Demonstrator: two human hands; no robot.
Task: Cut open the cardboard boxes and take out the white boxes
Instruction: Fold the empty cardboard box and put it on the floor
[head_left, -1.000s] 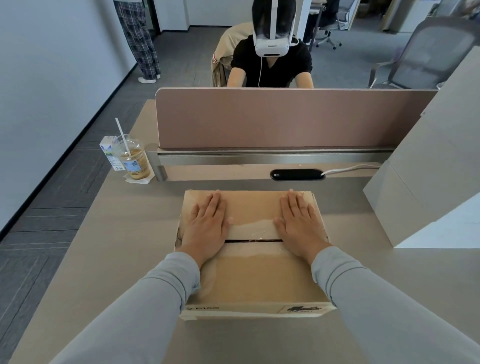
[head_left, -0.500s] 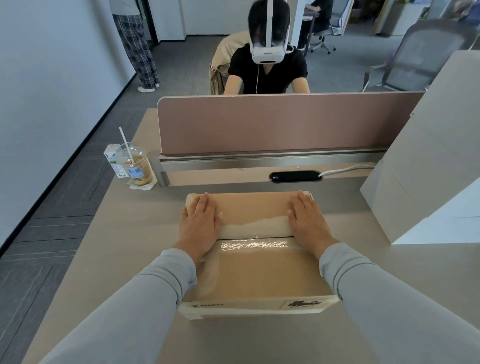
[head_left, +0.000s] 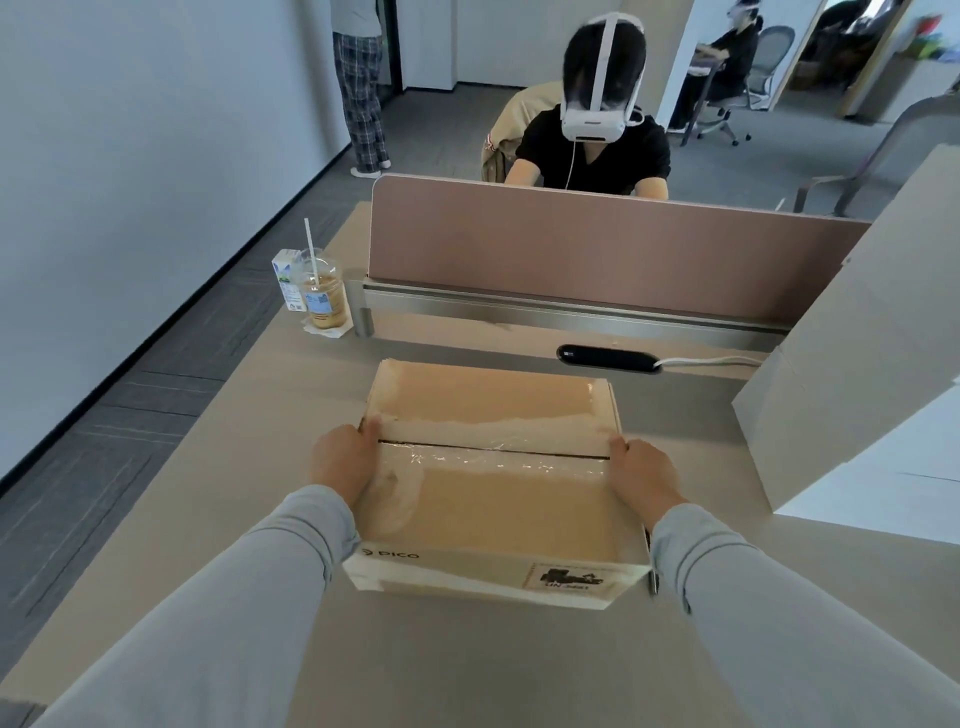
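The left hand (head_left: 343, 460) curls its fingers over the left edge of the cardboard box (head_left: 493, 483), thumb tip resting on the top beside the centre seam; it grips the box side. The right hand (head_left: 641, 475) mirrors it on the right edge, thumb on top, fingers wrapped down out of sight. Both wrists run into soft grey sleeves (head_left: 291, 561).

The box is a flat, rectangular brown carton lying on the matte beige desk (head_left: 234, 467) in front of the person. A dark slit runs across its top between the two flaps, with wrinkled, glossy clear tape (head_left: 493, 460) along it. Its near face is pale and printed with "PICO" and a black stamp.

Beyond it sit a black oval cable port (head_left: 608, 358), a dusty-pink partition (head_left: 597, 249) on a metal rail, a clear plastic cup (head_left: 322, 299) with a straw beside a small carton (head_left: 285, 278), and pale grey slanted panels (head_left: 857, 338) at the right.
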